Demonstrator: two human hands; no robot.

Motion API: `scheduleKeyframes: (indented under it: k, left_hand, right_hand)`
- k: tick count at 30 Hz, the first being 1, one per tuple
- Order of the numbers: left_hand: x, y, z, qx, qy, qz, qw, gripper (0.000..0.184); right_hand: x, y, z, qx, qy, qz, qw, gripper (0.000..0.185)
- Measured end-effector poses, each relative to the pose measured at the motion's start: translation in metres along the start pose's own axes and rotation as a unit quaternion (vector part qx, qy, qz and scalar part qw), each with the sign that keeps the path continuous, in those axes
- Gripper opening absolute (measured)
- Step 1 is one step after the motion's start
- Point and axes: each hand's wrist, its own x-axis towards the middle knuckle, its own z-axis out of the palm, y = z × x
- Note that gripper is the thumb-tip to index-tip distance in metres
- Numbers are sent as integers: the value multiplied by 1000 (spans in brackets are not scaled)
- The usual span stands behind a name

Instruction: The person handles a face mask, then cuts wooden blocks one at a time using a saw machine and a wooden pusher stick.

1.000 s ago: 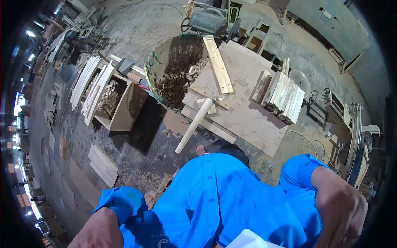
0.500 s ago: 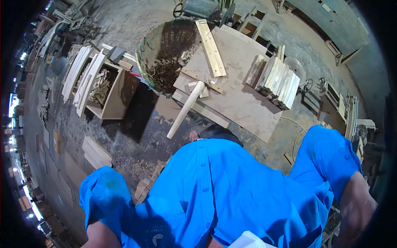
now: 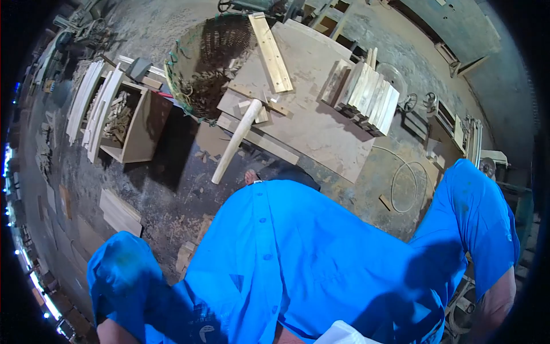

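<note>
Neither of my hands is in view. My left sleeve [image 3: 126, 261] is at the lower left, with a bit of forearm leaving the bottom edge. The right sleeve [image 3: 481, 223] spreads outward at the right, and its bare forearm [image 3: 497, 301] runs out of the frame low down. In front of my body is a low work table [image 3: 321, 123]. A pale, rounded wooden stick [image 3: 236, 142] lies across its near left edge, with one end jutting out over the floor. A long board with holes [image 3: 270, 53] and a stack of wooden blocks [image 3: 369, 97] also rest on the table.
A wide woven basket [image 3: 175, 80] with wood scraps stands left of the table. Farther left is a wooden box [image 3: 146, 129] with offcuts and long strips. Flat boards [image 3: 120, 212] lie on the floor, and a looped hose [image 3: 394, 192] is at the right.
The view has shifted, so the table, basket and stick sit farther left and slightly higher. My right arm has swung outward and lower. Nothing on the table has visibly moved.
</note>
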Motion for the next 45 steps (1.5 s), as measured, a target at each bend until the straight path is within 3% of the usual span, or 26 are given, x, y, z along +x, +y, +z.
scheduleKeyframes:
  k: [8, 14, 15, 16, 17, 19, 20, 22, 24, 28, 31, 33, 35, 37, 38, 41, 44, 45]
  left_hand:
    - [-6, -47, 10, -164, 19, -149, 975, 29]
    - [9, -73, 12, -224, 2, -233, 946, 29]
    - [8, -73, 11, -220, 2, -245, 944, 29]
    - [13, -75, 11, -214, 6, -256, 943, 29]
    - [16, -68, 13, -206, 14, -266, 942, 29]
    - [20, -107, 22, -253, -189, -307, 898, 42]
    - [16, -110, 26, -242, -186, -306, 902, 42]
    - [10, -113, 38, -395, -174, -283, 857, 37]
    - [15, -111, 44, -391, -129, -281, 867, 27]
    - [17, -112, 47, -329, -105, -267, 900, 20]
    - [18, -121, 54, -330, -111, -260, 900, 19]
    - [17, -130, 49, -336, -170, -259, 890, 18]
    - [12, -127, 49, -323, -148, -257, 899, 20]
    - [23, -123, 44, -342, -150, -274, 886, 25]
    - [23, -123, 46, -351, -154, -273, 882, 25]
    - [20, -119, 55, -313, -3, -266, 912, 23]
    - [12, -130, 40, -240, -56, -225, 943, 22]
    - [12, -135, 32, -206, -140, -180, 952, 22]
  right_hand:
    - [-22, -35, -4, 169, 80, 112, 976, 27]
    - [-54, -21, -44, 315, 88, 160, 931, 30]
    - [-80, -1, -70, -52, 174, 201, 963, 22]
    - [-113, 21, -98, -408, 237, 212, 856, 21]
    - [-148, 40, -123, -706, 263, 193, 629, 28]
    - [-217, 47, -161, -648, 388, 360, 548, 30]
    - [-254, 47, -175, -631, 383, 384, 554, 30]
    - [-313, 42, -192, -642, 354, 405, 547, 31]
    - [-344, 46, -188, -666, 331, 453, 491, 33]
    - [-362, 54, -180, -651, 350, 462, 491, 36]
    - [-355, 62, -175, -667, 291, 490, 480, 38]
    - [-361, 58, -178, -656, 306, 475, 500, 38]
    - [-365, 81, -189, -628, 313, 462, 543, 37]
    - [-351, 72, -190, -672, 282, 495, 474, 36]
    - [-351, 69, -192, -678, 286, 491, 467, 36]
    - [-341, 74, -189, -704, 230, 486, 464, 36]
    - [-336, 78, -186, -709, 214, 496, 454, 35]
    - [-338, 81, -187, -711, 218, 491, 454, 35]
